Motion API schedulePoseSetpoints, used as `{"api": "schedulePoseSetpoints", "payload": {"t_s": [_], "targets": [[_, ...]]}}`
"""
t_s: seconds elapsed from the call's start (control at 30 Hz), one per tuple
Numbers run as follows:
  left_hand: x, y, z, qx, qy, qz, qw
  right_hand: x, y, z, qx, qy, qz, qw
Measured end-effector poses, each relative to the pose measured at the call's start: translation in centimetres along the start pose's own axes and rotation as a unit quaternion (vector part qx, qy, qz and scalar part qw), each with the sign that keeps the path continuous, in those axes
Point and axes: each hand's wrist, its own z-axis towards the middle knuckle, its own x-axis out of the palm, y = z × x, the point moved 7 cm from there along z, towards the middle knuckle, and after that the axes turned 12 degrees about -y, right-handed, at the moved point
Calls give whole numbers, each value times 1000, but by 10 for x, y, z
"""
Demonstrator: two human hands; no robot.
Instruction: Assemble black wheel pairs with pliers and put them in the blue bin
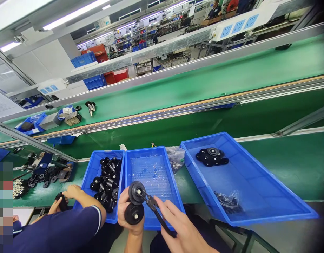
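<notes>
My left hand [123, 211] is closed around two black round wheel-like parts. The upper wheel part [132, 189] and the lower wheel part [132, 215] both face me, each with a pale metal shaft end in its centre. In my right hand [181, 230] is a pair of black pliers [157, 212] with slim tips, its handles partly hidden by my fingers. The plier tips touch or nearly touch the upper part's centre. Under my hands stands a blue tray [145, 150] with small shiny rings scattered on its floor.
A blue bin [94, 154] full of black wheel parts [108, 177] stands left. The larger right bin [256, 175] holds black discs [211, 157] and a clear bag [229, 202]. A co-worker's arm [85, 200] reaches close by. Behind runs a green conveyor [177, 91].
</notes>
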Motion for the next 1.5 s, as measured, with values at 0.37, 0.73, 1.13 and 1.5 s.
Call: {"api": "schedulePoseSetpoints", "payload": {"t_s": [0.37, 0.73, 1.13, 1.5], "targets": [[2, -7, -2, 59, 7, 24, 998, -1, 7, -11, 40, -5, -17, 999], [9, -2, -4, 39, 26, 25, 999, 2, -13, -10, 130, 16, 139, 982], [15, 41, 4, -183, 117, 267, 939, -23, -52, -6, 22, -21, -170, 985], [18, 9, -5, 9, -106, 231, 967, 4, -1, -9, 1, 18, -31, 999]]}}
